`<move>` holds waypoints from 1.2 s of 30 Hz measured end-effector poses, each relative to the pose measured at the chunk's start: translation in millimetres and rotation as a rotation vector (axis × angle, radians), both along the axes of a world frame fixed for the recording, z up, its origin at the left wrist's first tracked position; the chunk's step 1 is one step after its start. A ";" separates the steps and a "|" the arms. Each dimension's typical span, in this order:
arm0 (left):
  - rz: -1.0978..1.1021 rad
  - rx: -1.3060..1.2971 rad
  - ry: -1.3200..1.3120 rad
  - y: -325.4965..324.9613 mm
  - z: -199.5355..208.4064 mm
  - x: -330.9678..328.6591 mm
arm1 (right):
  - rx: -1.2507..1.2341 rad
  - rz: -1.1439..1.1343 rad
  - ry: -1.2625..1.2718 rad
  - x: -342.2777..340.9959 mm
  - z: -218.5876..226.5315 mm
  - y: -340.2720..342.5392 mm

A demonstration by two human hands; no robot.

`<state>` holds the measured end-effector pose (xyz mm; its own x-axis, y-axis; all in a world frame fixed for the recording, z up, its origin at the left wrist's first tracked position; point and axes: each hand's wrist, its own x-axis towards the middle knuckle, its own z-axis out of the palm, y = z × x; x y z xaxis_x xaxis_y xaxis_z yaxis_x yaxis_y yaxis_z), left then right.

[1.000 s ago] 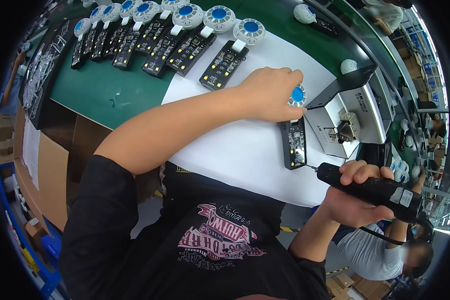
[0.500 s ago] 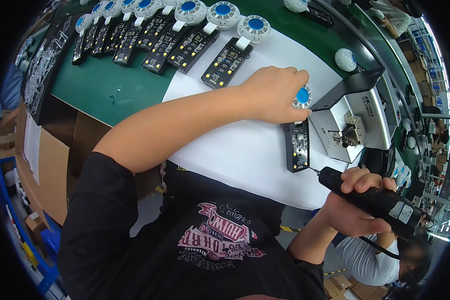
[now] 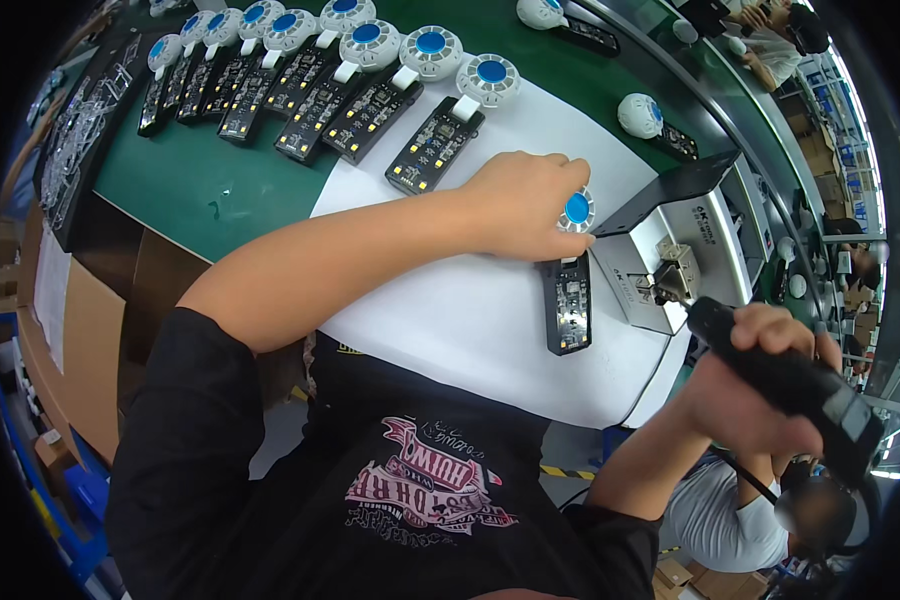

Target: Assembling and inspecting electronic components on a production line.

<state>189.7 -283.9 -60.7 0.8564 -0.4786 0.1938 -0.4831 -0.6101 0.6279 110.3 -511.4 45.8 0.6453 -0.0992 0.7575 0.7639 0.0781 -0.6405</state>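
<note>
My left hand (image 3: 525, 205) is closed round the white, blue-centred round head (image 3: 577, 210) of a handheld device. That device's black body (image 3: 570, 310), circuit board exposed, lies on white paper and points toward me. A corded black electric screwdriver (image 3: 805, 380) is gripped in my right hand (image 3: 740, 400), which is slightly blurred. The screwdriver's bit end is at the metal outlet (image 3: 675, 272) of a silver box-shaped screw feeder (image 3: 715, 255). Whether the bit touches a screw is too small to tell.
Several similar devices (image 3: 435, 145) stand in a row along the far left, boards facing up. A black tray (image 3: 90, 130) of clear parts sits at the left edge. More devices (image 3: 640, 116) lie beyond the feeder. Another person (image 3: 725, 515) is at lower right.
My right hand has carried the screwdriver from the near end of the device's board up and right to the feeder's outlet. My left hand keeps its hold; the whole view has shifted slightly.
</note>
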 end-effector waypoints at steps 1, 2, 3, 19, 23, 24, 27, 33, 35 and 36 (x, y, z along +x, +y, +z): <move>0.010 -0.003 -0.027 0.3 -0.6 1.4 | -0.002 0.002 -0.004 6.0 -3.5 0.9; 0.011 -0.005 -0.030 0.0 -0.2 2.8 | 0.008 -0.041 0.023 11.9 -12.0 0.9; 0.018 -0.012 -0.035 -0.8 -0.5 2.5 | 0.016 -0.086 0.053 15.4 -20.7 0.6; 0.071 -0.026 -0.027 -2.0 -3.1 5.0 | 0.035 0.217 0.229 -43.9 -35.2 24.2; 0.081 0.004 -0.015 -1.8 -2.7 3.5 | 0.045 0.193 0.247 -47.3 -38.9 24.2; 0.082 0.008 -0.017 -1.7 -2.6 3.3 | 0.047 0.182 0.252 -47.9 -39.5 24.4; 0.084 0.011 -0.020 -2.2 -2.4 3.3 | 0.058 0.188 0.235 -49.1 -41.6 24.4; 0.088 0.019 -0.037 -2.6 -2.7 4.2 | 0.063 0.178 0.223 -49.6 -44.1 26.9; 0.085 0.018 -0.035 -3.3 -3.0 4.6 | 0.055 0.157 0.222 -50.3 -42.7 27.9; 0.083 0.017 -0.035 -3.3 -2.7 4.8 | 0.051 0.147 0.221 -50.4 -42.3 28.1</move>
<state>194.5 -287.2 -63.4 0.8860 -0.4101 0.2165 -0.4520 -0.6595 0.6006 59.8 -483.3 3.5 0.8047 -0.0263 0.5931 0.5841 0.2142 -0.7830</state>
